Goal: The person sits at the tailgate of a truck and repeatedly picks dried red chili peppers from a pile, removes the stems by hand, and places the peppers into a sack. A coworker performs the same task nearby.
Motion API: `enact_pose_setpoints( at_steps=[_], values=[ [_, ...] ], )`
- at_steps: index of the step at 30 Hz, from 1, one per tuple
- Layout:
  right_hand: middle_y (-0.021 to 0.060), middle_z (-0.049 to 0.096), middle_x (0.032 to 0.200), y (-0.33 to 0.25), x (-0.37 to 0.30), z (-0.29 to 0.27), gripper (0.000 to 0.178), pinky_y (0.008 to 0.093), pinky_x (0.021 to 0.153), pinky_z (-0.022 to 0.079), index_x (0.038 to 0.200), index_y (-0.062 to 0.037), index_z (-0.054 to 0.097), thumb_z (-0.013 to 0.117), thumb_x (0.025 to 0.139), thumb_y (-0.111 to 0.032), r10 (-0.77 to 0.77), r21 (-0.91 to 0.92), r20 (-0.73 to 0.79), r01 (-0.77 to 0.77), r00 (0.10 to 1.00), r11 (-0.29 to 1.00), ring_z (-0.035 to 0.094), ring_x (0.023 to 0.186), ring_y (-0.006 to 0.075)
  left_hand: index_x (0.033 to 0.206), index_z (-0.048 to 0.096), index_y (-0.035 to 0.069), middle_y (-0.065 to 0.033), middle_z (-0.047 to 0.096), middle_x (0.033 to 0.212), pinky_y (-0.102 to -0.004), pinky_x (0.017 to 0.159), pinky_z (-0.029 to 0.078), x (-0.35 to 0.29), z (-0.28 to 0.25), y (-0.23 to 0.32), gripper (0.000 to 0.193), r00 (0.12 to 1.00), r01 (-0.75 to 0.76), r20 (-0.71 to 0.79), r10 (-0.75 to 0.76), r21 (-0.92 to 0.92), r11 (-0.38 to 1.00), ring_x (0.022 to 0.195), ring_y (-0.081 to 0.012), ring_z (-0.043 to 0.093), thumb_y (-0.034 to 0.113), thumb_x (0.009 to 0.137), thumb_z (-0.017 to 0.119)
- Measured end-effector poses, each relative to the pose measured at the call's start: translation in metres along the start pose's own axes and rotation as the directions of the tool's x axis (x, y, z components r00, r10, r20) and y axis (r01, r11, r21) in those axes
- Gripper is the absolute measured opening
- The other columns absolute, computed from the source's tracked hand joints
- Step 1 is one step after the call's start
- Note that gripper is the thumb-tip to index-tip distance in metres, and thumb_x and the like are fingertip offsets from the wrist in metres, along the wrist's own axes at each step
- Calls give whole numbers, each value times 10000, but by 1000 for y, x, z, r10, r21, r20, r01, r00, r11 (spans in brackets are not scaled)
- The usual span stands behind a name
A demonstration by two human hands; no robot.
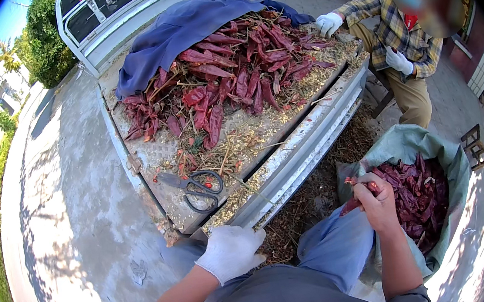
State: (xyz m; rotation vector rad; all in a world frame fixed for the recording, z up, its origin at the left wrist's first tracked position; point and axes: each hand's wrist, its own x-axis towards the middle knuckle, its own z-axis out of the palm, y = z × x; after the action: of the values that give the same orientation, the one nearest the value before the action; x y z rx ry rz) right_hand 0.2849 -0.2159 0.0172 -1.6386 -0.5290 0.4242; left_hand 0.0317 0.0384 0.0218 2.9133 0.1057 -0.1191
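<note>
Beside the lowered tailgate (292, 162) of a small truck bed (134, 165), the seated person kept both hands low near the knees. The left hand (231, 251), in a white glove, was loosely curled with its fingers bent downward; it rested near the tailgate's edge, and whether it gripped anything could not be told. The right hand (376, 197), bare, was closed around a dried red chili (353, 202), its dark red end sticking out to the left of the fist, just over the rim of a pale green sack (403, 145). That sack stood open to the person's right and held more dried chilies (419, 198).

On the truck bed lay a large heap of dried red chilies (226, 79), partly under a blue cloth (183, 27), with stems and pale seeds scattered around it. 1 pair of black-handled scissors (195, 188) lay on the bed near its rear edge, well apart from both hands.

Across the bed, another person in a plaid shirt (397, 27) sat with 2 white-gloved hands, 1 of them (329, 23) touching the heap.
</note>
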Motion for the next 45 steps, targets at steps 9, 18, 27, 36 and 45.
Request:
enact_pose_setpoints(
  at_steps=[9,18,27,36,45],
  values=[
    [227,699,1202,62,-4,-116,321,465,976,559,1249,23,697,730,951,-91,-409,-874,-105,112,907,472,699,1094,401,1307,738,112,-156,731,1316,-559,1086,494,58,-49,-105,507,740,507,-552,-384,84,858,1310,-345,653,389,884,789],
    [184,748,1031,50,-20,-32,165,398,861,597,1085,41,747,727,941,-36,-268,-520,-32,213,963,827,757,926,322,1147,832,146,-106,808,1122,-499,1088,475,101,-58,-151,341,693,661,-408,-595,29,750,1143,-332,725,375,902,774],
    [185,770,1057,41,-20,31,183,446,877,603,1084,-2,779,743,963,-134,-226,-421,194,289,955,860,754,958,374,1136,816,139,-132,813,1044,-520,1060,491,71,-49,-135,254,618,435,-721,-315,-21,900,1064,-356,736,197,890,787],
    [135,726,1009,84,-40,49,223,496,870,568,1098,-65,760,738,994,-261,-151,-684,385,391,911,616,726,980,364,1318,758,104,-159,785,1179,-498,1019,528,32,-33,-138,375,587,396,-718,-373,-148,906,1115,-382,710,120,943,769],
    [127,765,1087,61,-56,51,274,383,869,612,1279,-25,748,706,1063,-189,23,-193,257,28,966,981,764,953,248,1307,761,62,-178,787,1144,-479,992,537,30,-34,-32,412,788,240,-446,-424,-411,879,1083,-375,716,81,895,766]
  ],
)
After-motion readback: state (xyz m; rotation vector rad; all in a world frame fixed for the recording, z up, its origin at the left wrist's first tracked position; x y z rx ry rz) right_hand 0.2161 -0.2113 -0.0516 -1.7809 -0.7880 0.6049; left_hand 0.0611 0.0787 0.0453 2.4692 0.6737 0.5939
